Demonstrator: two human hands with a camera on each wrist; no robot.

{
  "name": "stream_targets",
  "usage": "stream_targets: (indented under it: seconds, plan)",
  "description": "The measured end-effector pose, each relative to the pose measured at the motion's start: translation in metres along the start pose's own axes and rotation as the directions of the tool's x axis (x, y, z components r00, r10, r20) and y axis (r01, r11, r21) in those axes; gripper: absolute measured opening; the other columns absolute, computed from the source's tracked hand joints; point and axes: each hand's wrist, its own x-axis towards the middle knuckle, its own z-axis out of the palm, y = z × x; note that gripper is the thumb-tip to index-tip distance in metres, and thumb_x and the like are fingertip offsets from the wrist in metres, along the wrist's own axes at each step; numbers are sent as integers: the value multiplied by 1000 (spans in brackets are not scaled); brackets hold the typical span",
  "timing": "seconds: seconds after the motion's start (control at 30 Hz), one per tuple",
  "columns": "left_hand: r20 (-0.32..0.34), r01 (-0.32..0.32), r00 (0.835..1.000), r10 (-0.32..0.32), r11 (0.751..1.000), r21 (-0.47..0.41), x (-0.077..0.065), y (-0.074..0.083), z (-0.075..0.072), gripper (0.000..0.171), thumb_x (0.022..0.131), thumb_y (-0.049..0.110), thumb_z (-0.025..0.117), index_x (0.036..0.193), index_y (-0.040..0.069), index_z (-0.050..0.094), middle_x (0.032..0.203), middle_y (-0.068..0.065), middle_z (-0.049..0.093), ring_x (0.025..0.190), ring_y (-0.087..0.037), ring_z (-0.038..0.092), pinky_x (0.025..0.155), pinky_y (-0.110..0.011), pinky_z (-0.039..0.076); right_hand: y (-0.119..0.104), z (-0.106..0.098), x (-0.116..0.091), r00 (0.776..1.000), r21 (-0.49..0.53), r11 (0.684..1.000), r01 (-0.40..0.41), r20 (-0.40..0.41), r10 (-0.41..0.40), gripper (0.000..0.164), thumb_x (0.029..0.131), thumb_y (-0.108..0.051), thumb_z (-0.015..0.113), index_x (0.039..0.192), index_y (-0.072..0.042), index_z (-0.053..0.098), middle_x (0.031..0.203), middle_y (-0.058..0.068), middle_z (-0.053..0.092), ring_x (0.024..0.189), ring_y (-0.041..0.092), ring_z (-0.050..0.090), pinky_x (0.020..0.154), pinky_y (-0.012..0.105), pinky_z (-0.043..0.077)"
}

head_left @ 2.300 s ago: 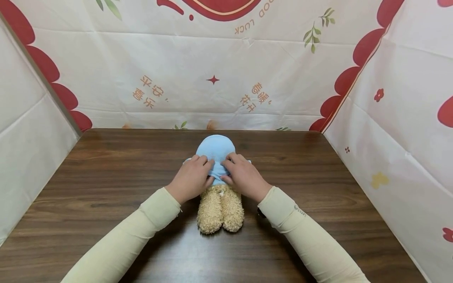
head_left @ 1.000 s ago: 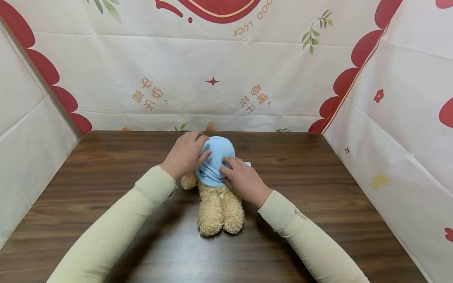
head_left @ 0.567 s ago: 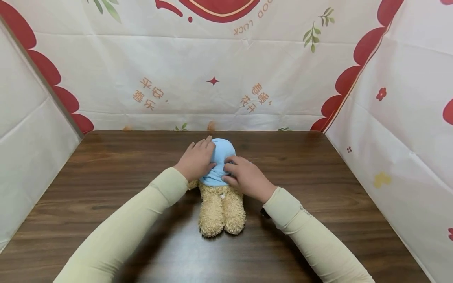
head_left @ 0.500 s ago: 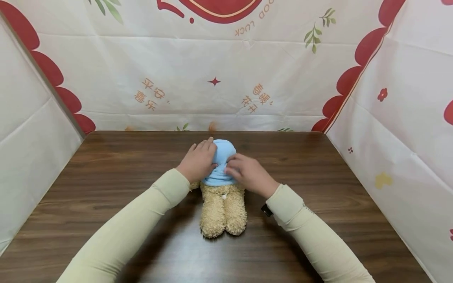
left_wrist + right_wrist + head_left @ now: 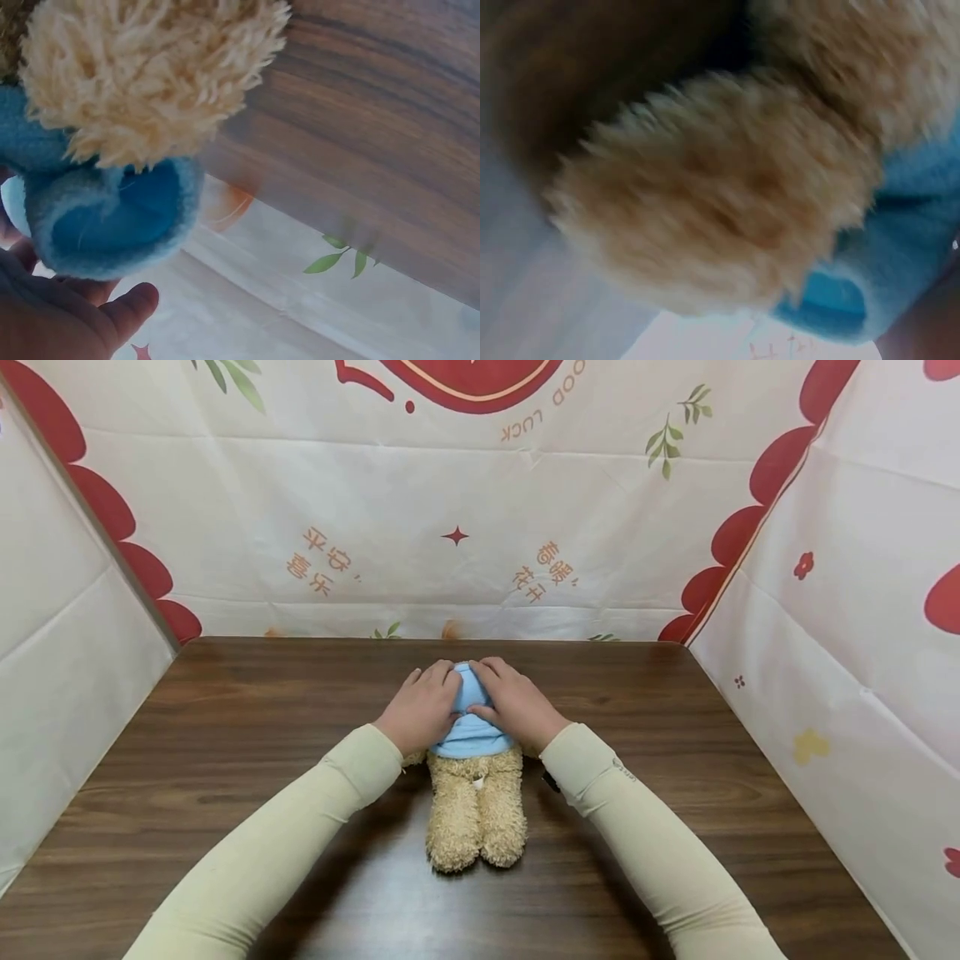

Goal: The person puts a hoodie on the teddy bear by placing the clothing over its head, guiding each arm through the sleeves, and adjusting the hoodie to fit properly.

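Observation:
A plush toy [image 5: 478, 814] with curly tan fur lies on the table, legs towards me. A light blue doll top [image 5: 471, 745] covers its upper body, bunched in folds at the waist; no head shows. My left hand [image 5: 422, 706] grips the top's left side, fingers over the upper end and thumb on the front. On the other side my right hand [image 5: 519, 703] holds it in the same way. The left wrist view shows a furry arm [image 5: 154, 75] beside an open blue sleeve [image 5: 112, 259]. Another furry arm [image 5: 712, 202] fills the right wrist view, near a blue opening.
The dark wooden table [image 5: 262, 710] carries the toy near its middle. A white printed cloth [image 5: 450, 485] hangs behind the far edge, and more white cloth [image 5: 847, 610] lines the sides.
My left hand went from the lower front up to the top's left side, baring a furry arm. My right hand then moved up to the upper right edge. The toy has slid slightly towards me.

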Motion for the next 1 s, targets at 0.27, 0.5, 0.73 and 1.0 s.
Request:
stream_targets:
  seconds: [0.27, 0.5, 0.73, 1.0]
  plan:
    - [-111, -26, 994, 23, 999, -32, -4, -4, 3, 43, 93, 28, 71, 123, 4, 52, 120, -14, 52, 106, -30, 56, 90, -46, 49, 0, 14, -4, 978, -162, 985, 55, -191, -86, 52, 93, -31, 71, 134, -4, 53, 123, 15, 54, 104, 29, 58, 84, 46, 50]
    - [-169, -24, 986, 18, 999, -29, -5, -4, 4, 39, 92, 25, 72, 122, 7, 54, 109, -10, 55, 95, -27, 54, 76, -43, 50, -2, 17, -3, 955, -230, 968, 98, -251, -156, 39, 91, -23, 74, 123, -8, 57, 112, 9, 59, 94, 26, 59, 76, 44, 50]
    - [-218, -19, 976, 26, 999, 33, -5, 0, 5, 26, 94, 18, 69, 114, 8, 56, 101, -9, 56, 84, -25, 50, 65, -39, 43, -3, 19, -5, 948, -238, 967, 90, -278, -156, 31, 93, -18, 72, 119, -8, 59, 106, 8, 59, 89, 25, 59, 70, 41, 48]
    - [-244, 0, 970, 5, 1000, 20, -5, 4, 5, 14, 96, 12, 64, 107, 8, 56, 96, -8, 59, 77, -24, 49, 62, -37, 37, -4, 21, -8, 944, -236, 970, 66, -300, -137, 24, 93, -11, 69, 115, -6, 59, 101, 8, 59, 81, 23, 58, 68, 39, 49]
